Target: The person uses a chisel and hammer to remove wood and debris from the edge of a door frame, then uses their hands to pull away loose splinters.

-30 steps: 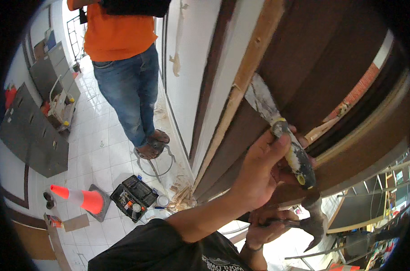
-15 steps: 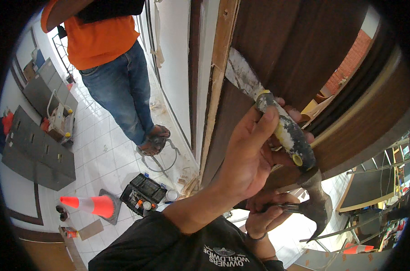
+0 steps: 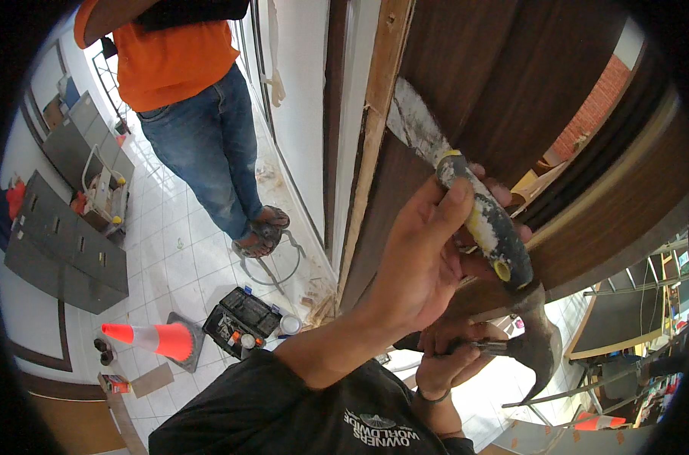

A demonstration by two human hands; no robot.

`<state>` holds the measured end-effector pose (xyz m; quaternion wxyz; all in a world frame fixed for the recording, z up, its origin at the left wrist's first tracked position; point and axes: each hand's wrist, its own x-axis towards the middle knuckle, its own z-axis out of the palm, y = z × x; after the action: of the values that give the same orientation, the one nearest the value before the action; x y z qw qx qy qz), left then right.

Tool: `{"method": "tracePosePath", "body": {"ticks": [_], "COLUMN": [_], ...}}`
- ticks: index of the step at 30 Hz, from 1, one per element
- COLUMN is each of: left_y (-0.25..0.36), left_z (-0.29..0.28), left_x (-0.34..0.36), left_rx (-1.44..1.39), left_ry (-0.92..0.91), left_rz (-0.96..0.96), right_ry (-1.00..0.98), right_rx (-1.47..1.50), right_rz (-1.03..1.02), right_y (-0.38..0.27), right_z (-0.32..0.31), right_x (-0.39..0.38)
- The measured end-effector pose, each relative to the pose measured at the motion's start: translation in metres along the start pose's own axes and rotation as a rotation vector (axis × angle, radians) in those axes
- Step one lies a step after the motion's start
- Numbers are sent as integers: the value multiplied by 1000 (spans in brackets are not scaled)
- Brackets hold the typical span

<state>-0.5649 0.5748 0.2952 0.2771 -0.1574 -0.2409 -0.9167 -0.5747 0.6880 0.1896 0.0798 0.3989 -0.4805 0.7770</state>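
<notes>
My left hand (image 3: 424, 262) grips the speckled black and yellow handle of a scraper (image 3: 485, 227). Its paint-smeared blade (image 3: 413, 121) points up and left, lying against the seam between a pale wooden frame strip (image 3: 379, 98) and the dark brown door panel (image 3: 511, 83). Just below, my right hand (image 3: 443, 360) holds a hammer. The dark steel hammer head (image 3: 538, 345) sits right under the butt end of the scraper handle. A black sleeve covers my left upper arm.
Another person in an orange shirt, jeans (image 3: 208, 152) and sandals stands on the white tiled floor at upper left. Grey metal cabinets (image 3: 64, 250) lie at left. An orange cone (image 3: 151, 339), a black toolbox (image 3: 242, 322) and wood chips (image 3: 318, 303) lie near the door's foot.
The scraper blade has slid a little further up along the frame seam, and the hammer head has come closer under the handle end. The person in orange barely moved.
</notes>
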Motion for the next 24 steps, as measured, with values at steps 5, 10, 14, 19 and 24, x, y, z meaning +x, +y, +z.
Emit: {"method": "tracePosePath", "body": {"ticks": [5,10,14,19,24], "left_y": [1,1,1,3,1], "left_z": [-2,-4,-4,0,-1], "left_x": [1,2,2,2,2], "left_rx": [-21,-35,-39,-24,-19], "left_ry": [-1,1,2,22,5], "left_rz": [-11,-4,-21,-12,-23], "right_ry": [63,57,100,72,118], "right_rx": [-34,92,-112,-93,-179], "right_rz": [-37,-57,54,107,73], "right_y": [0,-4,-20,-22,-19], "right_z": [6,6,14,11,16], "right_x": [1,0,5,-1,1]}}
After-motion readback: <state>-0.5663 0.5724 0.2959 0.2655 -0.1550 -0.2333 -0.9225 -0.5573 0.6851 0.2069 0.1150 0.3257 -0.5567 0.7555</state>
